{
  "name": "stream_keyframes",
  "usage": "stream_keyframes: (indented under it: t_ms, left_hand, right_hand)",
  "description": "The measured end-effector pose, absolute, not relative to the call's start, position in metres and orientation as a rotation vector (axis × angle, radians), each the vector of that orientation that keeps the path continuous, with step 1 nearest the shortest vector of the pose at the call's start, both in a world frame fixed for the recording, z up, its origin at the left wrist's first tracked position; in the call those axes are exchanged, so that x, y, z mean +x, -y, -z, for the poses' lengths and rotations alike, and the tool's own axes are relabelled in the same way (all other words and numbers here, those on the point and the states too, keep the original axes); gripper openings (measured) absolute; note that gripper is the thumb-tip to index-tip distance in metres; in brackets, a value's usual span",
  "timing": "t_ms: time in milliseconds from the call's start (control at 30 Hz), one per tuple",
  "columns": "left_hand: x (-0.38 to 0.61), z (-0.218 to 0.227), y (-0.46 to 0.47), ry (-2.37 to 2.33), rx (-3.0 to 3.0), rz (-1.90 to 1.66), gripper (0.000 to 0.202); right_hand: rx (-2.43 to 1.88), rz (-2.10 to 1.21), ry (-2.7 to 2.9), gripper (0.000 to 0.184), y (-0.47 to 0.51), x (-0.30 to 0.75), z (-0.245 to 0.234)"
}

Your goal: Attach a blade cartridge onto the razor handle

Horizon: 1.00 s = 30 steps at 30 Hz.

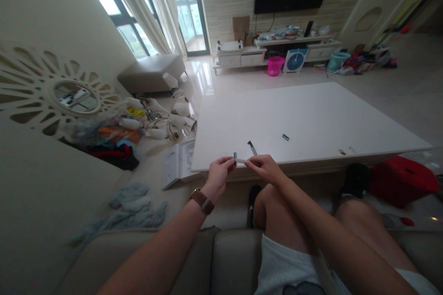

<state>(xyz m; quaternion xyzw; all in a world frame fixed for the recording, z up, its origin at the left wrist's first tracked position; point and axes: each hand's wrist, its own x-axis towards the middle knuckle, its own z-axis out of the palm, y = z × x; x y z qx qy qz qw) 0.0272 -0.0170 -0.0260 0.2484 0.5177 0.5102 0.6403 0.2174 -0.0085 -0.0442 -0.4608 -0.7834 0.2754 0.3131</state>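
In the head view, the left hand (218, 176) pinches a small green piece (235, 155) between thumb and finger, above the near edge of the white table (311, 110), left of centre. The right hand (266, 168), just to its right, grips one end of a thin pale stick (241, 161), whose other end meets the left fingertips; whether it joins the green piece I cannot tell. A dark-headed handle (253, 148) lies on the table just beyond the right hand, and a second green piece (285, 137) farther right.
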Motion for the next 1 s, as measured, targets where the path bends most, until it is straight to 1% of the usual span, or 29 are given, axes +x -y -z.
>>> stream_keyframes:
  t_ms: [100,233,333,467,633,767,900,1000]
  left_hand:
    - [0.0276,0.0254,0.0171,-1.19,0.554,-1.167,0.015]
    - [0.0282,0.0252,0.0164,-1.18,0.55,-1.164,0.014]
    - [0.0283,0.0252,0.0163,-1.187,0.549,-1.166,0.013]
    - [0.0282,0.025,0.0169,-1.159,0.561,-1.167,0.014]
    - [0.0282,0.0242,0.0175,-1.177,0.546,-1.173,0.013]
    - [0.0285,0.024,0.0171,-1.169,0.551,-1.17,0.013]
    - [0.0292,0.0243,0.0161,-1.191,0.53,-1.179,0.012]
    - [0.0293,0.0242,0.0162,-1.177,0.547,-1.17,0.013]
  right_hand:
    - [-1.197,-0.763,2.101,0.042,0.0089,0.218,0.0435]
    - [-1.241,-0.714,2.055,0.045,0.0091,0.2184,0.0434]
    - [-1.209,-0.757,2.099,0.045,0.0089,0.2181,0.0434]
    - [-1.273,-0.672,2.04,0.045,0.0084,0.2185,0.0438]
    - [-1.208,-0.805,2.097,0.043,0.0081,0.2202,0.0457]
    - [-1.274,-0.73,2.021,0.046,0.0078,0.22,0.0459]
    - [-1.215,-0.813,2.078,0.042,0.0078,0.2206,0.0454]
    - [-1.243,-0.755,2.019,0.043,0.0081,0.2209,0.0448]
